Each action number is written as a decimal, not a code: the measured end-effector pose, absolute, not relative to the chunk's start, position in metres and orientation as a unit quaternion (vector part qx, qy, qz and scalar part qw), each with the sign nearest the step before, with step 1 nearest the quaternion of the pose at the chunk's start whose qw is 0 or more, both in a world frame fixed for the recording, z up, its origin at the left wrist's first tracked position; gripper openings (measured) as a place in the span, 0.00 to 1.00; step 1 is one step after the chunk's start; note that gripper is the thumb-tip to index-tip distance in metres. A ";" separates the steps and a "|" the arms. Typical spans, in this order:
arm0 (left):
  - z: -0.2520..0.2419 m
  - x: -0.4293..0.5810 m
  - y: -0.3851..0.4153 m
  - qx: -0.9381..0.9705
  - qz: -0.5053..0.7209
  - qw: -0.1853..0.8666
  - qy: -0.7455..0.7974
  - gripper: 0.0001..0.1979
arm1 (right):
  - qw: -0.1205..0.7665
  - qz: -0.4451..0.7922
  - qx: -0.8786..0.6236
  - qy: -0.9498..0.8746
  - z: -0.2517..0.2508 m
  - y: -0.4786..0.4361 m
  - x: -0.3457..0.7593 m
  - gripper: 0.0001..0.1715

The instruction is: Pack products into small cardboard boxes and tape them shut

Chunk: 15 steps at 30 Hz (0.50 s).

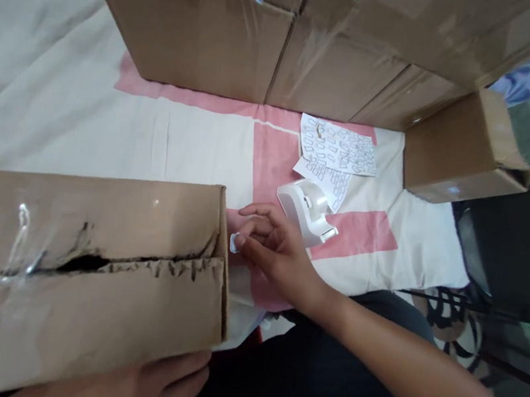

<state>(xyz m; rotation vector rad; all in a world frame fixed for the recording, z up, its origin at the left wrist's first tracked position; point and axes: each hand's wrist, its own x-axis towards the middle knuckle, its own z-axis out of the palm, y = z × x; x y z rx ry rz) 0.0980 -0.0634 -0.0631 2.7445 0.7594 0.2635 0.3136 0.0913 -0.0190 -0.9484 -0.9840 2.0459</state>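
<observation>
A long cardboard box [73, 329] with a torn, taped seam fills the lower left. My left hand [149, 385] lies against its near lower side and holds it, with the palm partly hidden. Between thumb and forefinger, my right hand [276, 254] pinches a small pale sticker [234, 243] with a bluish edge, just off the box's right end. Beyond that hand, a white tape dispenser [301, 207] rests on the cloth. Two sheets of small outlined stickers [337, 146] overlap behind it.
Several taped cardboard boxes [209, 42] form a wall along the back. A smaller carton [454, 148] stands at the right. Beneath is a white and pink bedsheet [192, 147]. A dark chair-like object [526, 233] is at the right edge.
</observation>
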 end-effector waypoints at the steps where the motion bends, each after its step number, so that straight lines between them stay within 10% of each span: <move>1: -0.062 0.097 -0.062 0.952 0.087 0.142 0.257 0.16 | 0.331 0.793 -0.364 -0.359 -0.023 0.091 0.312 0.20; 15: -0.046 0.099 -0.054 0.920 0.136 0.223 0.291 0.17 | 0.320 0.773 -0.358 -0.415 -0.011 0.094 0.312 0.16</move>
